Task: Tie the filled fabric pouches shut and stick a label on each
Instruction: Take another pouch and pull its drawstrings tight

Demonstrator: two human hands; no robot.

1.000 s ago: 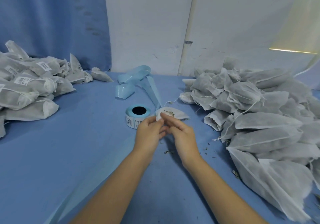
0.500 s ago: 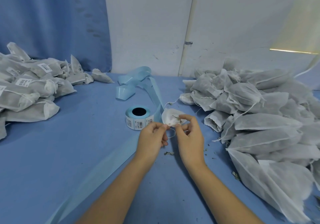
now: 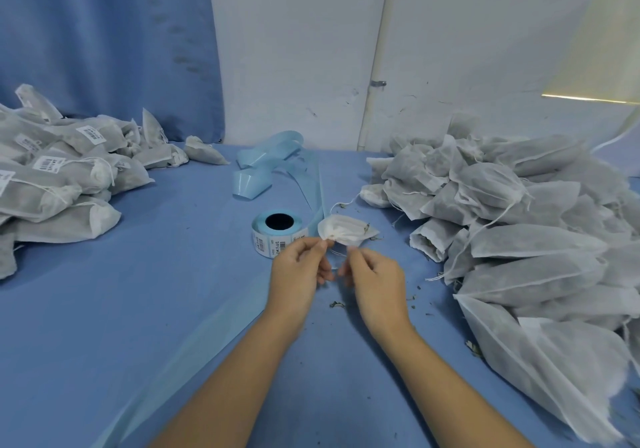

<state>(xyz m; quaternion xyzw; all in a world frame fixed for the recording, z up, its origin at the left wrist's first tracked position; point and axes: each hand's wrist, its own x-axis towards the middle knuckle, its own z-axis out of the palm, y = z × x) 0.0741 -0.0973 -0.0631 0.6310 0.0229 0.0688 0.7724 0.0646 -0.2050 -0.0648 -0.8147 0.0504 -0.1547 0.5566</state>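
Note:
A small white fabric pouch (image 3: 344,231) lies on the blue table just beyond my fingertips, its gathered mouth turned toward me. My left hand (image 3: 299,269) pinches a thin white drawstring at the pouch mouth. My right hand (image 3: 375,274) pinches the other string end a little lower and to the right. The hands sit a few centimetres apart with the string between them. A roll of barcode labels (image 3: 277,234) on pale blue backing stands left of the pouch.
A heap of untied grey-white pouches (image 3: 519,226) fills the right side. Labelled, tied pouches (image 3: 59,177) are piled at the left. Used blue backing tape (image 3: 270,167) curls behind the roll and trails toward me. Dried herb crumbs (image 3: 337,305) dot the table.
My hands have drawn apart and back toward me, pulling the drawstring. The pouch mouth has bunched tighter and the pouch now lies flatter on the table.

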